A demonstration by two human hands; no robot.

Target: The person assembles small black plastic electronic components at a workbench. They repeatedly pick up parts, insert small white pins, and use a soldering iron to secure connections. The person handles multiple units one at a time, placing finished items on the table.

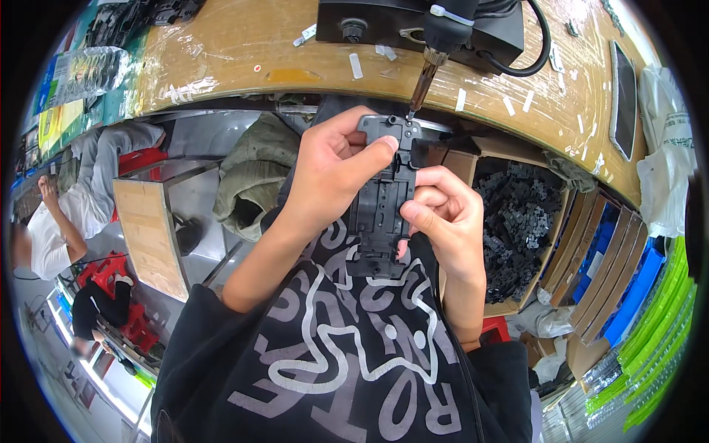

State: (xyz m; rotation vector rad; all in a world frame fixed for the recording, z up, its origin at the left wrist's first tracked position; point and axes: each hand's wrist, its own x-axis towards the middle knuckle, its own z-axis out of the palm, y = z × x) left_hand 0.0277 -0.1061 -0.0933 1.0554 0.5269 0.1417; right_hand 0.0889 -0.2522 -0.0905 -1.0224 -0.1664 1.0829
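Observation:
A long black molded plastic part (385, 203) is held up in front of my chest, just off the table's near edge. My left hand (332, 166) grips its upper end, thumb pressed on its face and fingers behind. Around the right edge of the same part, lower down, my right hand (447, 214) is closed, with the thumb on the side and a fingertip showing beneath. Directly above the part's top end, the tip of a soldering-iron-like tool (430, 70) points down close to a small shiny spot. Whether the tip touches cannot be made out.
A black box-shaped unit (354, 29) with a knob sits on the wooden table (236, 55), which carries scattered white strips. At right are a phone-like slab (624, 100), a carton of black parts (517, 221) and green-edged stacks (653, 325). Two people sit at left, near a wooden board (150, 236).

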